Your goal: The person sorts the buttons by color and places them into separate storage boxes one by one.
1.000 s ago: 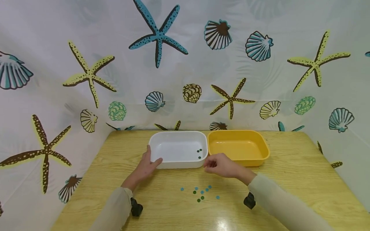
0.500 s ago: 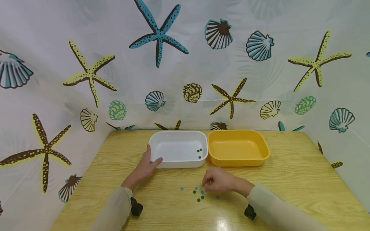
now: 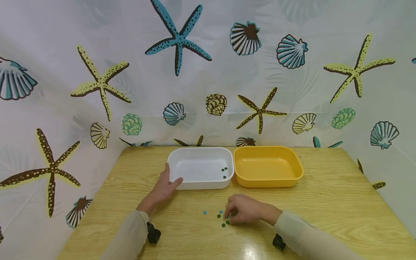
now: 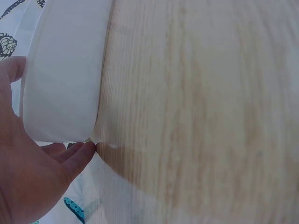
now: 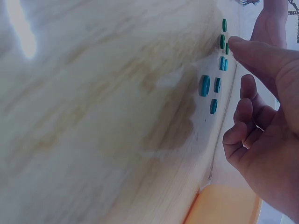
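Note:
In the head view my left hand (image 3: 164,187) grips the front-left corner of a white tray (image 3: 198,185), its thumb at the front rim. The left wrist view shows the fingers against the tray's white wall (image 4: 65,70). My right hand (image 3: 245,208) is low over small round buttons, thumb and index finger apart. Near its fingertips are green buttons (image 3: 223,225) and blue buttons (image 3: 204,212). In the right wrist view the thumb (image 5: 254,53) is beside the green buttons (image 5: 222,41), with several blue buttons (image 5: 205,86) nearby. The hand hides part of the group.
An orange-yellow tray (image 3: 268,183) stands against the white tray's right side. Green buttons (image 3: 224,177) lie inside the white tray at its right end. Behind the wooden table (image 3: 182,234) hangs a cloth (image 3: 208,72) printed with starfish and shells.
My right hand has moved from the front edges of the trays down towards me, to the buttons, and its thumb and index finger have parted. The left hand stays at the white tray.

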The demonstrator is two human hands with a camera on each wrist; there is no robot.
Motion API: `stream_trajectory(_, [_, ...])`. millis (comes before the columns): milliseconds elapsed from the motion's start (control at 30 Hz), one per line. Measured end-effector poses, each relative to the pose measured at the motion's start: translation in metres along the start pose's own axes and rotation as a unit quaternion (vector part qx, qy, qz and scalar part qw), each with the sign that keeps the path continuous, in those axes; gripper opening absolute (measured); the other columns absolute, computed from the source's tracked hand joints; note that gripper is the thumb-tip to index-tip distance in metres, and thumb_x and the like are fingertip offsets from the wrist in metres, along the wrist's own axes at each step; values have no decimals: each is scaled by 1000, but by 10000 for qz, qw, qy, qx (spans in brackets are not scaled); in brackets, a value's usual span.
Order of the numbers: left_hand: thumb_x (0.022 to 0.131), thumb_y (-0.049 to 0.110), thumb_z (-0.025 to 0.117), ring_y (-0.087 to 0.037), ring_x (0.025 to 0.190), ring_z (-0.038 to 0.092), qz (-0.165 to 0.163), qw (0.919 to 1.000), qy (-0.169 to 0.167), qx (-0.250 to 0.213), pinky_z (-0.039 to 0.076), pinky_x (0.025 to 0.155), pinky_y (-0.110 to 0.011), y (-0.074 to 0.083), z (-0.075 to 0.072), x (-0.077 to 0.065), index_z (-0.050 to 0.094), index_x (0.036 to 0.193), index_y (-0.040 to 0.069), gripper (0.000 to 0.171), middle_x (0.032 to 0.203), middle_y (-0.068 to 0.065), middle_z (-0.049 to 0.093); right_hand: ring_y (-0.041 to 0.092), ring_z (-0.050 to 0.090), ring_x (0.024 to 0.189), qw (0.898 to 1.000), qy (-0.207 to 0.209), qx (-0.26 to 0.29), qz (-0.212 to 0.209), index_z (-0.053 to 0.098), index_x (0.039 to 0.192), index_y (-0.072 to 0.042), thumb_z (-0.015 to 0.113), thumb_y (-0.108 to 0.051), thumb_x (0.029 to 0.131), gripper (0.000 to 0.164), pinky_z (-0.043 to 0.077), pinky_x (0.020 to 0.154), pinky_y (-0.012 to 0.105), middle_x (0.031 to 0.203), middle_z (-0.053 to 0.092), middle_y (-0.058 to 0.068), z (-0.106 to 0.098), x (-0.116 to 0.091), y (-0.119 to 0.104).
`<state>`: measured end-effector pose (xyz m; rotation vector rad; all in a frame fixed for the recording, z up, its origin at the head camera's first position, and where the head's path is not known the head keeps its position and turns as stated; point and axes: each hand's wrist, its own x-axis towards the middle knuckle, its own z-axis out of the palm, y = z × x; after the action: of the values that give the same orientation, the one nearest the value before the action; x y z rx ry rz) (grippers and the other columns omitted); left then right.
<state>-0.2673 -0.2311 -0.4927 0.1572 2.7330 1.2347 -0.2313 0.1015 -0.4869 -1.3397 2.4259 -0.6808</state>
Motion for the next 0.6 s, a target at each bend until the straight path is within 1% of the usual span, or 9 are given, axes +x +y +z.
stream_trajectory(167, [97, 47, 47, -44, 139, 5, -18, 10000, -13, -2, 10, 110, -54, 1, -1, 0, -19, 145, -2, 96, 151, -31, -5, 4, 50, 76, 9997, -68, -151, -189, 76, 91, -16, 76, -16, 80, 12, 40, 69, 16, 81, 57, -11, 0, 2, -3])
stream_trajectory(333, [96, 47, 48, -44, 139, 4, -48, 10000, -15, -14, 10, 110, -54, 2, -1, -1, -20, 145, -1, 96, 151, -31, -5, 1, 45, 73, 9985, -81, -365, -389, 76, 91, -16, 75, -14, 79, 12, 37, 68, 15, 78, 56, -12, 1, 4, -4])
stream_trajectory(467, [96, 47, 47, -43, 139, 4, -33, 10000, -9, 7, 10, 110, -54, 1, -1, -1, -20, 145, -1, 96, 151, -31, -5, 1, 43, 71, 9985, -173, -410, -325, 77, 91, -16, 75, -13, 79, 12, 34, 68, 15, 76, 55, -13, 1, 5, -5])
stream_trajectory(600, [97, 45, 48, -43, 139, 5, -2, 10000, 25, 13, 10, 110, -54, 2, 0, -1, -18, 146, -2, 94, 151, -31, -5, 1, 42, 71, 9983, -260, -446, -258, 77, 91, -16, 75, -14, 80, 12, 34, 69, 15, 76, 53, -14, 0, 6, -7])
